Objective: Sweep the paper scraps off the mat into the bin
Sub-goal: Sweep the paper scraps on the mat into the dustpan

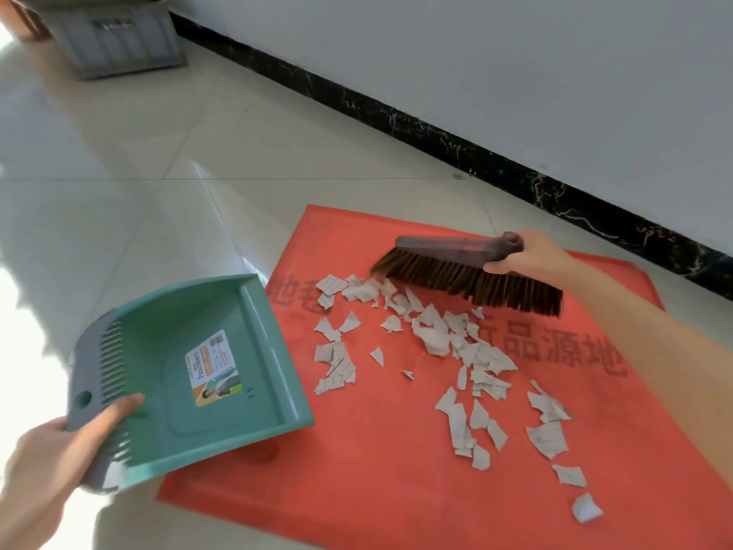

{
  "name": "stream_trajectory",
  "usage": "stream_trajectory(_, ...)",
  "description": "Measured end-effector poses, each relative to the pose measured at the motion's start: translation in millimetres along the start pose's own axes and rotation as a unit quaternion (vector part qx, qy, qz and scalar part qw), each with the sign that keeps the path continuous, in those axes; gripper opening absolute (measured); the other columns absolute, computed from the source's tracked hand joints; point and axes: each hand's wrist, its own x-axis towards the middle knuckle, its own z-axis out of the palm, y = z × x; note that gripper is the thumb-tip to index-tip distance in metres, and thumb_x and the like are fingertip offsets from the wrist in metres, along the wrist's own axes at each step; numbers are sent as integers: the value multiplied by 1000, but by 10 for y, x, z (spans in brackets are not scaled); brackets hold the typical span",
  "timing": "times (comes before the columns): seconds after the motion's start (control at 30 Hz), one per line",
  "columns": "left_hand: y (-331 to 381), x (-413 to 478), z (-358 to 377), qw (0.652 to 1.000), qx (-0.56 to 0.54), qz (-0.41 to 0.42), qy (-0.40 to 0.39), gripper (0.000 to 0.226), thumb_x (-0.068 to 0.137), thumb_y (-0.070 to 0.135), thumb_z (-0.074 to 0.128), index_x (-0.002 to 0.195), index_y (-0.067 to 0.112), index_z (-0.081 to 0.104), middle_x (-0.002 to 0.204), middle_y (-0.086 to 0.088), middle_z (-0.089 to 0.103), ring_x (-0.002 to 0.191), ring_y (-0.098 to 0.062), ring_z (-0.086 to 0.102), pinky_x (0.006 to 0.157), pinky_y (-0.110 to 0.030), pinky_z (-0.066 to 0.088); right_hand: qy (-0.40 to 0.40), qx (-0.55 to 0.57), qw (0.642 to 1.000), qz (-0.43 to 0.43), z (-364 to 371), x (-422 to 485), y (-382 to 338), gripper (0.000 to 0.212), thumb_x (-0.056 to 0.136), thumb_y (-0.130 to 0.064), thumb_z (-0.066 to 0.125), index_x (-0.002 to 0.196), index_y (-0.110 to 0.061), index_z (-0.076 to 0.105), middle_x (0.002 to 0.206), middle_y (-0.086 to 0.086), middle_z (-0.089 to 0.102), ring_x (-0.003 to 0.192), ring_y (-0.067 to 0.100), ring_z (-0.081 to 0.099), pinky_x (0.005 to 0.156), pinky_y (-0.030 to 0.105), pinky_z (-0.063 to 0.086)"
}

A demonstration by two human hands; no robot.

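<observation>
Torn lined paper scraps strewn across middle and right of red mat — mat flat on floor.

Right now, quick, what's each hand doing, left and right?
Left hand: grips the grey rear edge of the green plastic dustpan.
Right hand: grips the handle of the brown-bristled hand brush.

A sticker on the inner floor of the green dustpan carried the brand "haosen" with "MADE IN CHINA" along its edge; its smaller print and barcode were too fine to read. Faded dark Chinese characters ran across the red mat: "地" at its left edge by the dustpan, and "品源地" toward its right edge, partly covered by paper scraps. The dark marking on the grey crate was too blurred to read.
</observation>
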Motion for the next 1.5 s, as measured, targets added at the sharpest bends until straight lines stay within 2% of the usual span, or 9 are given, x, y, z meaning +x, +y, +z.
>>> stream_trajectory(0.2,133,-251,69,999,7,26,-29,68,45,60,87,94,14,74,86,-9,77,78,-34,73,78,-54,57,163,62,984,-46,400,-22,-229,38,81,-16,76,116,-26,68,92,-1,70,95,23,63,83,35,46)
stream_trajectory(0.37,661,-1115,143,997,30,66,-21,44,62,46,83,81,7,74,75,-14,74,71,-31,68,73,-44,54,139,-38,989,-35,812,-29,-239,41,80,-21,77,119,-31,67,108,0,71,110,28,56,101,44,27)
stream_trajectory(0.53,594,-1002,40,999,13,24,-20,55,56,60,82,80,11,76,75,-9,76,73,-31,71,79,-48,56,50,-64,995,-58,691,-163,-184,27,77,-19,80,99,-31,71,78,-7,68,92,26,65,94,44,42)
stream_trajectory(0.67,325,-650,-26,1000,8,8,-25,63,51,66,82,80,10,76,69,-15,72,57,-26,60,64,-37,48,104,-34,992,-59,421,-295,-134,24,77,-9,77,97,-22,71,87,4,72,87,27,66,84,47,53)
stream_trajectory(0.8,419,-792,56,999,15,50,-5,61,52,63,82,78,8,76,72,-14,73,67,-31,65,66,-48,54,191,88,971,-111,205,-619,-499,26,83,-21,75,107,-20,65,85,1,66,71,13,61,59,20,44)
stream_trajectory(0.93,687,-1168,237,995,10,94,16,53,57,52,82,84,7,74,80,-15,74,76,-32,69,78,-50,56,161,232,954,-98,433,-916,-1071,17,87,-23,71,99,-15,62,78,-5,64,63,1,62,48,9,47)
stream_trajectory(1.2,666,-1141,155,996,25,79,43,65,46,67,76,74,8,74,73,-13,72,70,-29,64,66,-39,52,47,332,942,-17,1805,-1398,-1240,13,82,-23,73,80,-18,62,72,-2,68,64,11,65,51,16,47)
stream_trajectory(1.3,685,-1160,50,999,8,39,17,59,59,62,76,86,10,76,78,-11,71,68,-27,62,66,-32,51,38,351,935,14,2031,-1487,-1224,17,83,-24,73,73,-20,60,71,0,66,62,10,61,52,16,45)
stream_trajectory(1.5,613,-1143,-22,999,0,25,32,63,49,65,80,81,12,71,80,-14,71,74,-31,67,79,-50,57,109,322,940,31,1783,-1313,-1017,20,84,-20,70,87,-2,62,74,4,63,69,15,59,56,22,43)
